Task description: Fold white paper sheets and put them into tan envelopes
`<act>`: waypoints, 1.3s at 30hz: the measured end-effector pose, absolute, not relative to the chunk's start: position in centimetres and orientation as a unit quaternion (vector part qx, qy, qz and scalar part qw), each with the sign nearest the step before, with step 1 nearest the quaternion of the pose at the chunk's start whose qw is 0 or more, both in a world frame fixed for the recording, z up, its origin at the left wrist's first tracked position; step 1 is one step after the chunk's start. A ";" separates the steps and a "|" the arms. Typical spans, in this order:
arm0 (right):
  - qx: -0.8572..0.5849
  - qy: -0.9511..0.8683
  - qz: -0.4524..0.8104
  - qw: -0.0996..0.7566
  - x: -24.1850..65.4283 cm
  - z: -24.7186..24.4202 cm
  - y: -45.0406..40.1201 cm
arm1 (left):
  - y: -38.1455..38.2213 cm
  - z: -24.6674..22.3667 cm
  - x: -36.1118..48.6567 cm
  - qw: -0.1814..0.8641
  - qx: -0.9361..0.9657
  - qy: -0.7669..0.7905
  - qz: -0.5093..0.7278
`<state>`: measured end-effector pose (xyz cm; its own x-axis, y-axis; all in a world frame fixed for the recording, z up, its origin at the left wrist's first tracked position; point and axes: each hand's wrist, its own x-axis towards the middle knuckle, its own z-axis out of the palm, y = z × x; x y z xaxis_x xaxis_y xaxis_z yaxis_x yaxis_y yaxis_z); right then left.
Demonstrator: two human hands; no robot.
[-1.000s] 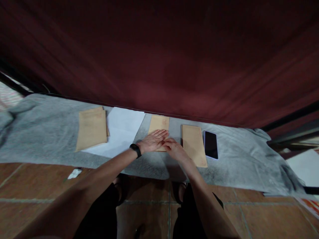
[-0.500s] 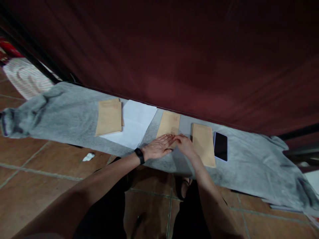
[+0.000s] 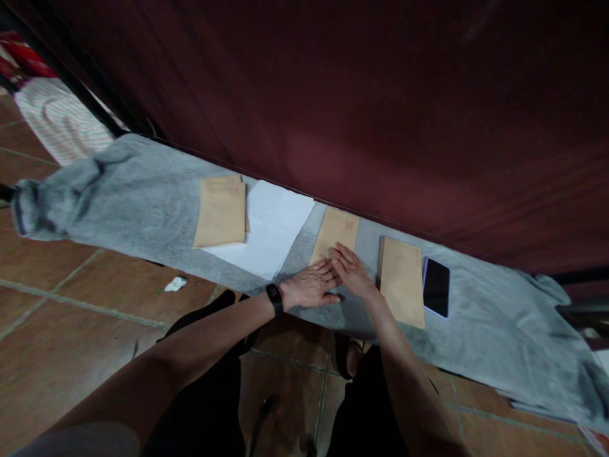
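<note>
Tan paper, thin and oblong, the envelope point(image 3: 335, 227) just right of the white sheet point(image 3: 278, 225) lies on plush grey cloth point(image 3: 143, 212), partly beneath left hand point(image 3: 309, 285) and right hand point(image 3: 353, 271), both grips spread flat.

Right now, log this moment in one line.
left hand: on flat brown paper envelope; right hand: overlapping left hand; left: squarish brown envelopes overlapping white paper sheet; right: brown envelope stack, black-screened phone

Dark red backdrop point(image 3: 333, 127) ahead; brown tiled floor point(image 3: 47, 362); pale grout lines point(image 3: 109, 310); dim light.
</note>
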<state>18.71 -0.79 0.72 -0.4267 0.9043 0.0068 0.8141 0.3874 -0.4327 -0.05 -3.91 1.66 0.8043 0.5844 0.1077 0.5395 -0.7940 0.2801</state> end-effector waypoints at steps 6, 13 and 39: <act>-0.524 -0.832 0.148 0.104 18.4 0.2 -0.2 | -4.0 1.4 -0.3 0.134 0.939 0.297 0.109; -0.564 -0.813 0.125 0.072 17.5 0.2 1.0 | -4.3 1.4 -0.5 0.158 0.937 0.289 0.115; -0.632 -0.769 0.014 0.092 15.0 0.5 6.5 | -5.1 1.3 -0.5 0.183 0.932 0.307 0.051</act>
